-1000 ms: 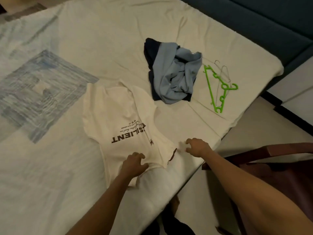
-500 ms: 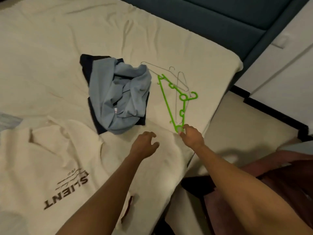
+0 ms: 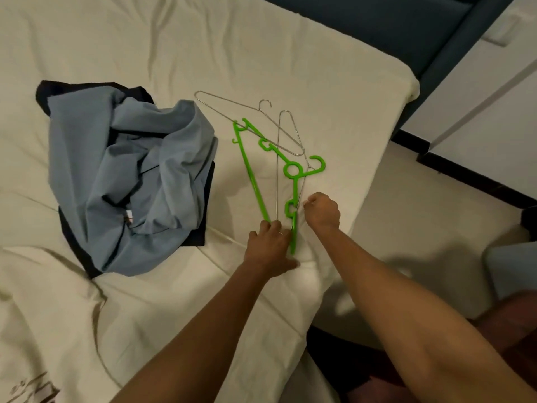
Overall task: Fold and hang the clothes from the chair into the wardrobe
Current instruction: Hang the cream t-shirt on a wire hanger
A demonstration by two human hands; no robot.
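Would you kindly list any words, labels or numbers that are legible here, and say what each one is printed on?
None can be read in full.
Cream T-shirt: dark print cut off at the frame's bottom left corner, unreadable.
Blue garment: small white tag, too small to read.
Green hanger: no marking visible.
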